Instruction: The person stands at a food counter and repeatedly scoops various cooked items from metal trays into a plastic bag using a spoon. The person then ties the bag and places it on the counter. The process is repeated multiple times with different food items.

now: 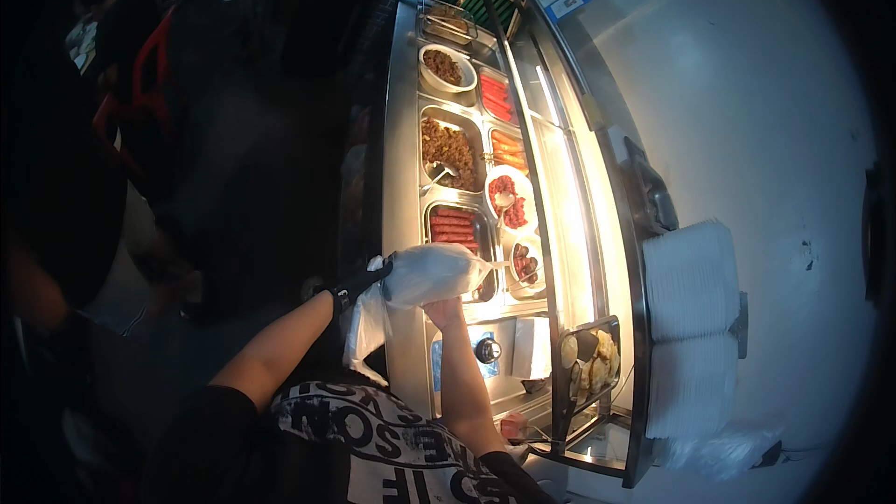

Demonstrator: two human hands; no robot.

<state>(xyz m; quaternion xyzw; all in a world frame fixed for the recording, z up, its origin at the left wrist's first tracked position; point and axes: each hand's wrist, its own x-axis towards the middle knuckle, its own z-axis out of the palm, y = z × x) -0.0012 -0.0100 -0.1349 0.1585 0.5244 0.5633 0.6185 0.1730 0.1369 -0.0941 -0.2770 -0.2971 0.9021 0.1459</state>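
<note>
Head view: white plastic bag (431, 274) against 2 hands (444, 312), over the right

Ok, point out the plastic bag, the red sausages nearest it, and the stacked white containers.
Plastic bag (431, 274): head view, middle of its bulging part.
Red sausages (453, 228): head view, middle of the row.
Stacked white containers (691, 275): head view, side of one stack.
</note>
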